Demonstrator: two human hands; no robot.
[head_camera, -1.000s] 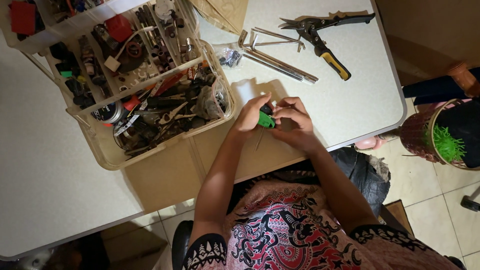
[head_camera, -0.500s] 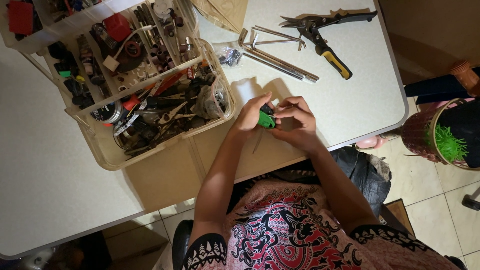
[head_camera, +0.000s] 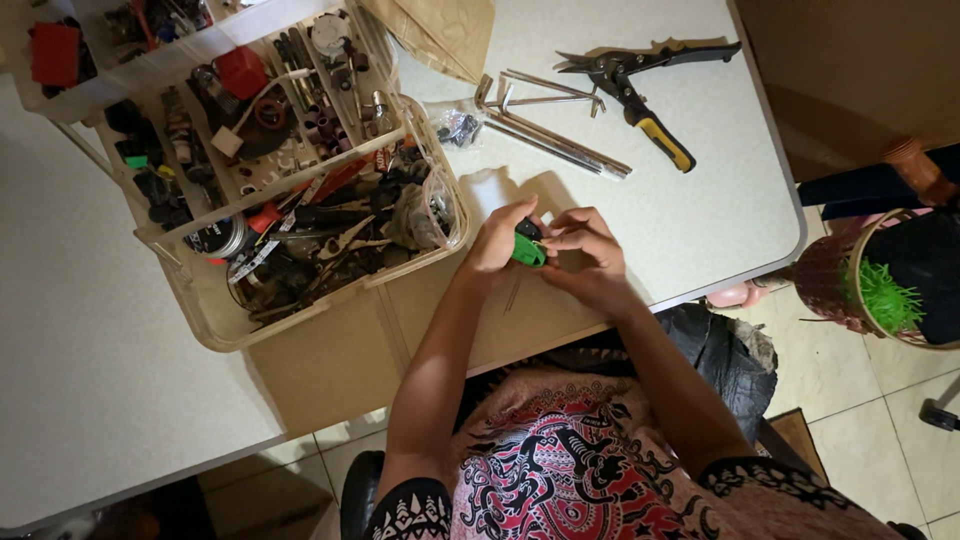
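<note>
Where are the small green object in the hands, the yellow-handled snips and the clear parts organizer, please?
small green object (head_camera: 526, 250), head view, its green body between the fingers.
yellow-handled snips (head_camera: 664, 141), head view, the yellow grip.
clear parts organizer (head_camera: 205, 322), head view, its near wall.

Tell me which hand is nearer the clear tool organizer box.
Left. The left hand grips the small green part just beside the clear tool organizer box; the right hand lies beyond it, farther from the box.
</note>
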